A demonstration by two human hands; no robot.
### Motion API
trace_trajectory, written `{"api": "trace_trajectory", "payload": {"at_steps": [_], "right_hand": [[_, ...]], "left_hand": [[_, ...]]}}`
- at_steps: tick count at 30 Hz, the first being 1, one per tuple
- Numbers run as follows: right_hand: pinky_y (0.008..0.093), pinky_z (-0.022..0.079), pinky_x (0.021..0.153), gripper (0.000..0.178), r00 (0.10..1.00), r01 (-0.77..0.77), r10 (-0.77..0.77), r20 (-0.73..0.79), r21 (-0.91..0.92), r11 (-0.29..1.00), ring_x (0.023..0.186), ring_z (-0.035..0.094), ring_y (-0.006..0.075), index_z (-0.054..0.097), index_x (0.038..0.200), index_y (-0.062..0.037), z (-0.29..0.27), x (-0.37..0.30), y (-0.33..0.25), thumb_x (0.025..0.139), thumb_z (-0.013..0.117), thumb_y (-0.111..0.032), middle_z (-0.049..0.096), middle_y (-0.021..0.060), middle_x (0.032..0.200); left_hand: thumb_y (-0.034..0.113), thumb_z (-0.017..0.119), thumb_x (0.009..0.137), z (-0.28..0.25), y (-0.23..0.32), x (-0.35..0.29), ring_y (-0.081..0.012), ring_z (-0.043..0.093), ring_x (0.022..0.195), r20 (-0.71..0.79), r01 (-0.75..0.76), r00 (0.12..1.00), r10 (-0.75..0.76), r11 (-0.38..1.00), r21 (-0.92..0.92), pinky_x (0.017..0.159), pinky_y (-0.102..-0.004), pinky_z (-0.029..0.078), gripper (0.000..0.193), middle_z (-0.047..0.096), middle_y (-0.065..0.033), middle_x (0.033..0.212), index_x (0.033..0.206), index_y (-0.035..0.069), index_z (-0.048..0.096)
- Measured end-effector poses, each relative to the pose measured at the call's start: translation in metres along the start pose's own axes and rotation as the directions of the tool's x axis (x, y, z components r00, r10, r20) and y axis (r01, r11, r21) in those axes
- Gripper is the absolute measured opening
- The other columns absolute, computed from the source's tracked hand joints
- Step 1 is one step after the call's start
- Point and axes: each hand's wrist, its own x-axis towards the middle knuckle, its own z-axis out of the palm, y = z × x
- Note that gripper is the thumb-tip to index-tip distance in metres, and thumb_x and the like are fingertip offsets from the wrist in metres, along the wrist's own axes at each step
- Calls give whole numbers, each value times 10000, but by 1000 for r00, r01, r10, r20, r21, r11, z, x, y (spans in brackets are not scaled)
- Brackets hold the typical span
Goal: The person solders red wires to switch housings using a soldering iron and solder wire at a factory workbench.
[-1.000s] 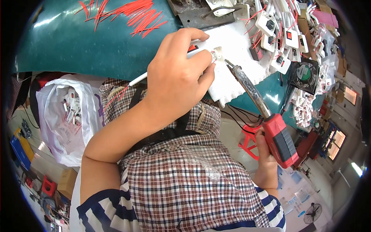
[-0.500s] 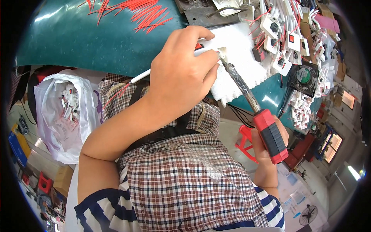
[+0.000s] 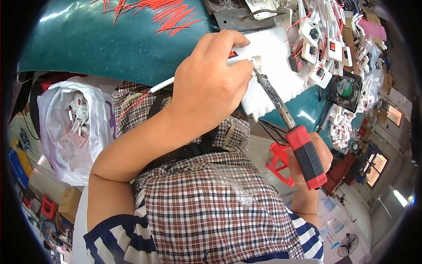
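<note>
My left hand [image 3: 210, 79] is closed around a white plastic switch piece [image 3: 235, 60] with a red rocker. A white tube [image 3: 162, 85] runs out from behind this hand toward the left, and thin red wires [image 3: 134, 106] trail from its end over my lap. Most of the switch piece is hidden under my fingers. In my right hand [image 3: 323, 153] is a soldering iron [image 3: 309, 155] with a red and black handle. Its dark, worn shaft points up and left, and the tip ends close to my left fingertips; whether it touches the switch piece I cannot tell.
A white foam sheet [image 3: 274, 83] lies on the green table [image 3: 114, 57]. Loose red wires [image 3: 169, 13] are spread at the far side. Several white switch pieces [image 3: 311, 33] and a black fan [image 3: 346, 91] crowd the right. A white bag [image 3: 50, 132] hangs open at left.
Both hands have shifted slightly right. The soldering iron's tip remains near my left fingertips, and a little more of the red rocker's surroundings shows.
</note>
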Motion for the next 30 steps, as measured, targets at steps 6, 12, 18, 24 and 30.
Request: {"api": "trace_trajectory", "payload": {"at_steps": [6,12,18,24,30], "right_hand": [[323,477,598,211,1000,-8,8,13,-12,1000,637,601,260,647,858,9,-5,-2,-1,723,784,-77,610,120,784],[302,515,621,179,998,-5,-3,-67,-111,994,632,649,222,646,868,-27,-14,-3,-16,741,773,-28,648,108,747],[301,525,685,143,941,-187,210,-266,106,977,704,649,190,633,923,3,-11,-32,4,855,741,-63,667,97,826],[245,389,560,81,738,-36,326,-592,448,893,587,483,68,624,1059,28,10,18,21,993,618,-18,575,35,751],[342,518,874,418,658,39,48,-751,98,994,993,644,188,561,1192,10,25,93,88,854,806,5,645,88,1100]], "left_hand": [[70,809,734,1,-1,-1,-282,636,1001,-2,-4,1000,4,1000,4,802,-370,533,124,650,-91,1174,802,55,706],[72,814,733,1,-1,-1,-283,636,1002,7,-5,1000,5,1000,4,804,-373,534,133,650,-92,1178,801,51,702],[67,818,728,-1,-1,1,-285,637,1004,11,-6,1000,6,1000,0,807,-376,533,141,650,-94,1179,798,50,697],[76,821,738,-5,1,5,-301,637,1008,57,1,998,-1,1000,-9,816,-388,530,148,651,-101,1177,811,54,694],[78,809,780,-9,0,6,-315,637,1015,112,43,993,-44,999,8,845,-408,515,152,642,-124,1187,832,44,670]]}}
